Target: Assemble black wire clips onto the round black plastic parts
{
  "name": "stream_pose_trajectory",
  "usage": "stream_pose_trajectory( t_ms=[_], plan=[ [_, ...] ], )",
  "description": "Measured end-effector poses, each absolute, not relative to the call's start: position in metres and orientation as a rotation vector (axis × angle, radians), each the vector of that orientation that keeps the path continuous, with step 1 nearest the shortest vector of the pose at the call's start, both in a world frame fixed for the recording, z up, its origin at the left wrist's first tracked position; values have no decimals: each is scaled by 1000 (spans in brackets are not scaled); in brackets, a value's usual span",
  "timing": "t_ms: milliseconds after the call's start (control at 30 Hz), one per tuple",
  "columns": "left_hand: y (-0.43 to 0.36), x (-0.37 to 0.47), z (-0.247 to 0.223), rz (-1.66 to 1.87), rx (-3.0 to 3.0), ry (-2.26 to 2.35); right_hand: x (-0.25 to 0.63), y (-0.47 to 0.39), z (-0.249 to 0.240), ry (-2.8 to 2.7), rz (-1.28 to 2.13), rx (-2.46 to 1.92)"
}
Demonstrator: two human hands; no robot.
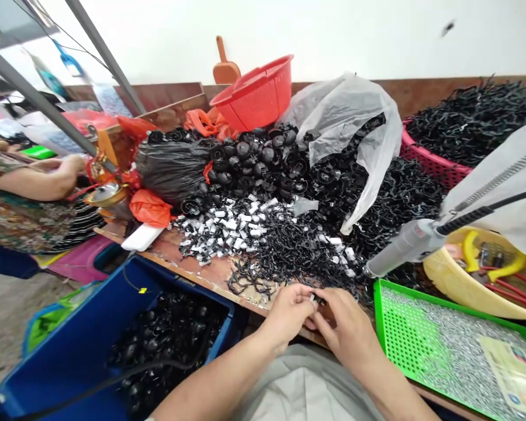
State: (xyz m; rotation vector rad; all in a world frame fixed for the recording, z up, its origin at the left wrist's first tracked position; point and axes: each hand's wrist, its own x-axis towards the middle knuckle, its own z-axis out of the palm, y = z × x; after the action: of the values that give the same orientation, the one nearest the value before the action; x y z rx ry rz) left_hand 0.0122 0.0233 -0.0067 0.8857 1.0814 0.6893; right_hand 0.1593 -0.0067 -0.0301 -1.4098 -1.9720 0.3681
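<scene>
My left hand (289, 316) and my right hand (344, 321) meet at the table's front edge, fingers pinched together. Between their fingertips is a small black and white part (316, 298), mostly covered, so its exact kind cannot be made out. Just beyond my hands lies a heap of thin black plastic strips (289, 248). Small white and black pieces (232, 225) are piled to the left of the strips. Black rounded plastic shells (267, 155) are heaped behind them.
A blue bin (83, 327) with black shells stands at left. To the right are a green tray (403, 333) of small metal pieces, a grey electric screwdriver (398, 248) and a yellow bowl (447, 275) with tools. A red basket (258, 96) stands behind. Another person's arm (39, 178) shows far left.
</scene>
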Motion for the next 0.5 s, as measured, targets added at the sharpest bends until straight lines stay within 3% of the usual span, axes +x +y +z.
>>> stream_pose_trajectory(
  t_ms=[133,333,500],
  plan=[
    [57,-11,2,631,1323,1180,158,-6,-39,-1850,479,-1415],
    [167,-113,65,1324,1773,2092,169,-31,-62,-1828,508,-1342],
    [182,-156,101,1289,1908,2107,165,-35,-69,-1831,430,-1299]
  ],
)
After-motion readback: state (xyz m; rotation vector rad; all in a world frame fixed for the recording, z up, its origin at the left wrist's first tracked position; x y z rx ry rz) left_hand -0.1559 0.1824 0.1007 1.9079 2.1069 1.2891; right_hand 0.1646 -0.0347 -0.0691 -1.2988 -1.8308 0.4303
